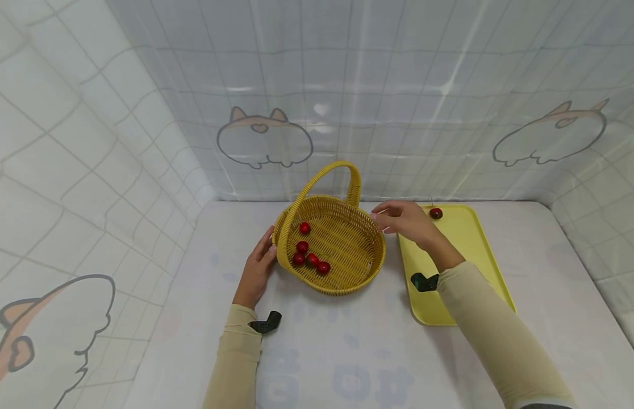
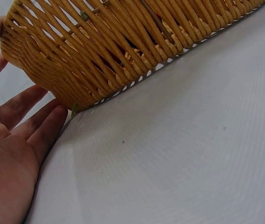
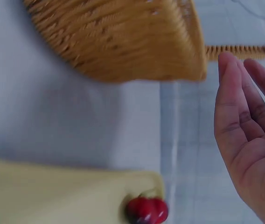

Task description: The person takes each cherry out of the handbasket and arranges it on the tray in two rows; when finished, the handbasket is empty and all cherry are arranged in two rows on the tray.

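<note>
A round yellow wicker basket [image 1: 350,247] with a tall arched handle [image 1: 317,180] stands on the white table. Several red cherries [image 1: 312,259] lie inside it, toward the left. My left hand [image 1: 259,264] rests on the basket's left side; in the left wrist view its extended fingertips [image 2: 53,116] touch the woven wall near the base. At the right rim hovers my right hand [image 1: 406,221], its fingers lightly bent. Nothing lies in that palm [image 3: 258,163] in the right wrist view. A dark red cherry [image 1: 436,213] with a stem sits at the tray's far edge.
To the right of the basket lies a yellow rectangular tray [image 1: 467,244], partly covered by my right forearm. Behind the table rises a pale tiled-pattern curtain [image 1: 393,130] with cartoon animal prints. Similar sheeting hangs at both sides.
</note>
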Tool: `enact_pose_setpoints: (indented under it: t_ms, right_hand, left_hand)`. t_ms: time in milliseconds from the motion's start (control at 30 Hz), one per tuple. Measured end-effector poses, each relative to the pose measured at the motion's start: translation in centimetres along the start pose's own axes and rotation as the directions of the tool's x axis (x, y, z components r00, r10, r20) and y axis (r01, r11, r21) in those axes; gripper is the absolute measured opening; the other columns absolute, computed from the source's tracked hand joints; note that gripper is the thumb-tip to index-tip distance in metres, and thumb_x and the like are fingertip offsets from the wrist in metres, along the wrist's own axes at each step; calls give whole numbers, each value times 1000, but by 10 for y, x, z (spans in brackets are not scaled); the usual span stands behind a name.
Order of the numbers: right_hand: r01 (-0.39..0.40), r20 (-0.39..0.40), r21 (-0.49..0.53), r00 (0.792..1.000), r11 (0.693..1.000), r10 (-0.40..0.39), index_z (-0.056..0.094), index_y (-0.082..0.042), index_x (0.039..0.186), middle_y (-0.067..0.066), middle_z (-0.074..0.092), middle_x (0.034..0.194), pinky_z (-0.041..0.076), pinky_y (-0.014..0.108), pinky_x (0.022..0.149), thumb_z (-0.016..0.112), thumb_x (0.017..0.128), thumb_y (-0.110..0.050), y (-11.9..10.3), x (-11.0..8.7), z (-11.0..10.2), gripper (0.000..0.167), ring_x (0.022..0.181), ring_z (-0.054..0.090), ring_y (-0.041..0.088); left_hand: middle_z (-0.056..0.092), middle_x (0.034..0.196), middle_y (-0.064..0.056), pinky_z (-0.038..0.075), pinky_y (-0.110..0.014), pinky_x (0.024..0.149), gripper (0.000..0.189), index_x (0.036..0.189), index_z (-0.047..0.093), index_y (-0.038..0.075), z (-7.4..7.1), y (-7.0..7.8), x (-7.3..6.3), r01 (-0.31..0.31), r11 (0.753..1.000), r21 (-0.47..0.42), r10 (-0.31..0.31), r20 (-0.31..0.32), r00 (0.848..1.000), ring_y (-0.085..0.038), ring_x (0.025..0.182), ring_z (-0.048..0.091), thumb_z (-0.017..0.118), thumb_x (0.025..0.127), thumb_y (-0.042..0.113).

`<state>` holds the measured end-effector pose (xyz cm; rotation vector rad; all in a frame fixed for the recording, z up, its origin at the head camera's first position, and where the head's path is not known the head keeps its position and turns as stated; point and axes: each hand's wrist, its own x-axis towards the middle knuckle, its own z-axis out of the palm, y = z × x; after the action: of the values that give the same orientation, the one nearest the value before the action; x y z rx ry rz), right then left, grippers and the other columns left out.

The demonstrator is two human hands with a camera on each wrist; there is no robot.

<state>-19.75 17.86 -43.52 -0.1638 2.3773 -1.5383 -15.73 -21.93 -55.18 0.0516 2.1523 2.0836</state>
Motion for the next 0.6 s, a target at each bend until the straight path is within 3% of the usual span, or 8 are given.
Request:
enact_pose_setpoints:
  t_ms: [133,333,533,600]
  right_hand:
    - [41,24,-37,999,998,-41,71,-18,121,17,73,116,59,47,87,74,91,-50,-15,5,12,44,100,69,38]
    - [83,51,-105,996,991,-78,72,-19,123,9,74,110,61,38,82,76,88,-53,-33,16,31,48,91,72,23]
    - [103,66,-113,993,988,-96,73,-16,122,5,73,110,61,46,84,77,89,-49,-45,30,49,47,101,71,36]
    - [110,69,-135,992,985,-101,72,-15,123,5,72,111,61,47,85,77,89,-49,-48,34,54,49,101,71,35]
  left_hand:
    - [39,163,6,29,-44,125,59,154,40,45,0,0,0,-2,1000,-7,2,-1,1000,-16,150,38,59,99,55]
    - [38,164,4,29,-45,125,59,155,39,44,0,0,0,-11,1000,-7,11,3,1000,-17,151,37,58,100,54]
    - [38,164,1,28,-47,125,59,156,37,44,0,0,1,-16,1000,18,16,4,1000,-19,151,37,57,101,53]
    - [38,164,1,28,-48,125,58,156,37,44,-1,0,1,-14,1000,14,14,5,1000,-19,151,37,57,101,52]
